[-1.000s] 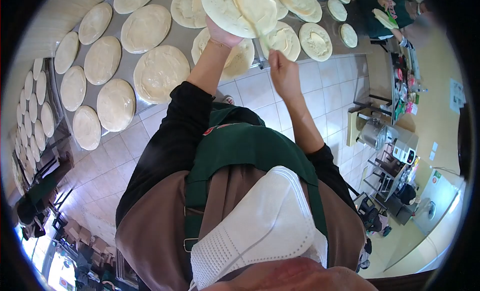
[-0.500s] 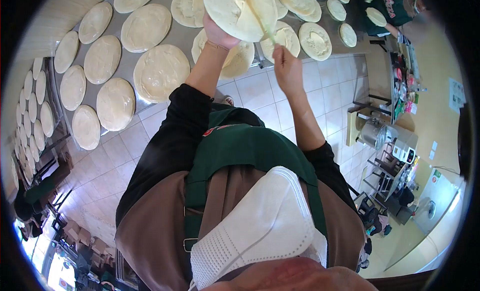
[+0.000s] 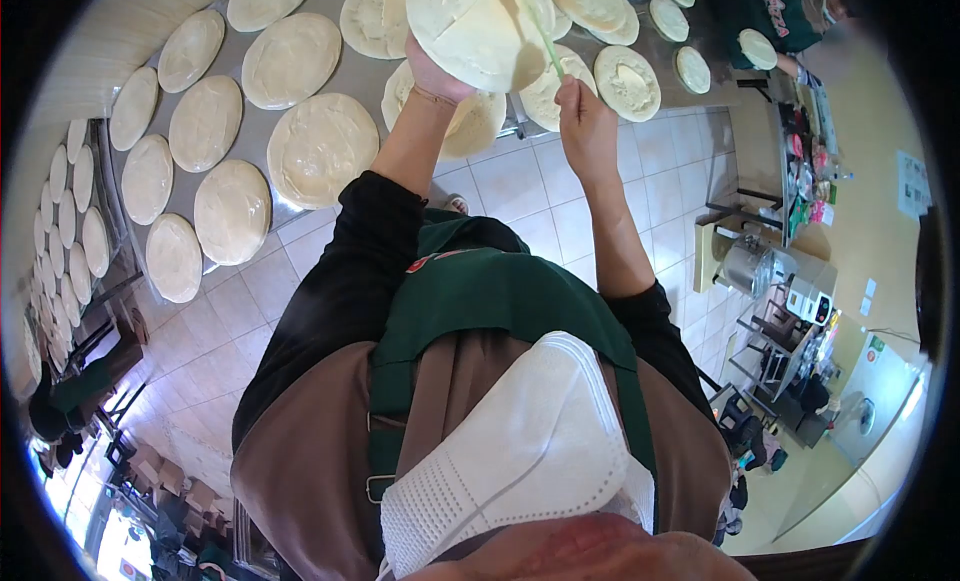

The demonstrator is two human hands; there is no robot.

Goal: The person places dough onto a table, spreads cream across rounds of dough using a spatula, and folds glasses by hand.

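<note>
At the top of the head view, my left hand [image 3: 437,76] holds up a round, flat dough disc [image 3: 470,36], with its fingers mostly hidden beneath. A pale, creamy layer lies on the disc's upper face. My right hand [image 3: 587,131] is closed around the end of a thin green spatula [image 3: 553,56], which slants up across the disc's right side. The spatula's far end is hard to make out against the pale surface. Below the held disc, more coated dough rounds [image 3: 475,124] rest on the metal table, one partly covered by my left hand.
Many dough discs [image 3: 322,149] are spread over the metal table [image 3: 262,121] on the left. Another loaded rack or table [image 3: 70,221] stands farther left. At upper right, a co-worker in a green apron [image 3: 785,16] holds a disc [image 3: 757,49]. A mixer [image 3: 750,266] stands at right.
My right hand has moved slightly right with the spatula, now more upright. The folded lump on the held disc looks flatter. The co-worker's disc has moved slightly down.
</note>
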